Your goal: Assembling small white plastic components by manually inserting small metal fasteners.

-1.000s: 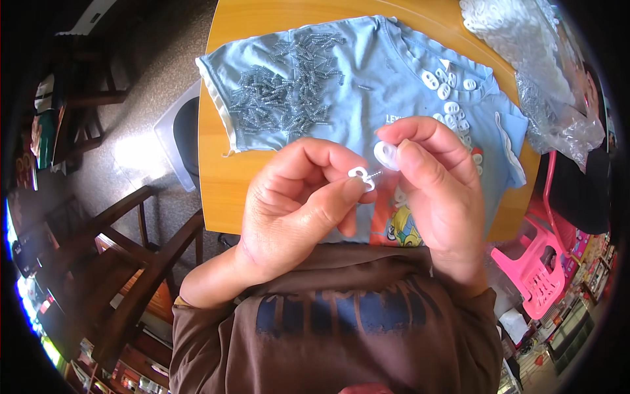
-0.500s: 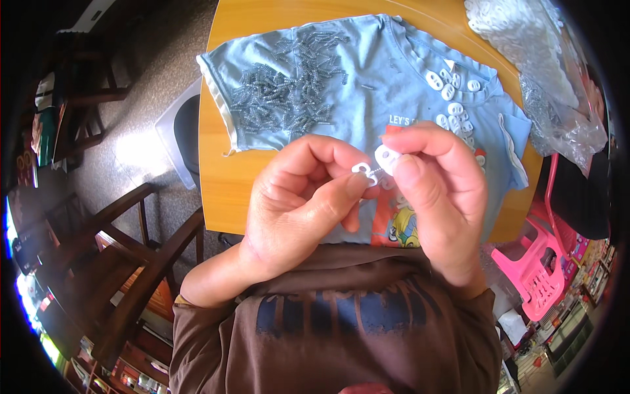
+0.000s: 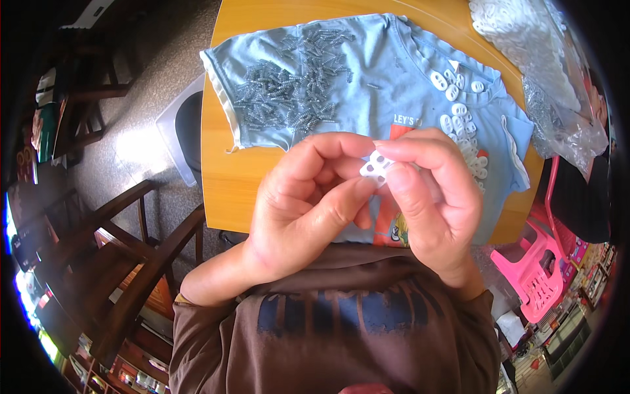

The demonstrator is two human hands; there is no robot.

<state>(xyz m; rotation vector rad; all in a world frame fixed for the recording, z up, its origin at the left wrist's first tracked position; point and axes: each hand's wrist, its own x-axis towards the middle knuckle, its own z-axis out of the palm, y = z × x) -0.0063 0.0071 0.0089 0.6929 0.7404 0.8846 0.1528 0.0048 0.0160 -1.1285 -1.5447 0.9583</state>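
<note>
Both hands meet above the near edge of a light blue T-shirt point(image 3: 374, 108). My left hand point(image 3: 298, 203) is closed in a pinch on a small white plastic piece with holes point(image 3: 373, 171). From the other side, my right hand point(image 3: 436, 200) pinches a second white plastic piece point(image 3: 378, 158). The two pieces touch or overlap, and fingertips cover parts of both; no spring shows between them. Many small metal springs point(image 3: 289, 85) lie heaped on the shirt's left side. On its right side several loose white plastic pieces point(image 3: 462, 125) are scattered.
The shirt lies on a yellow-brown wooden table point(image 3: 220, 184). A clear plastic bag of white pieces point(image 3: 518, 39) rests at the far right. Dark wooden chairs point(image 3: 131, 256) stand to the left, a pink plastic chair point(image 3: 535, 269) to the right.
Half a second ago the two white pieces were apart, with a metal spring visible between them. Now they are brought together, and the right hand has moved slightly left.
</note>
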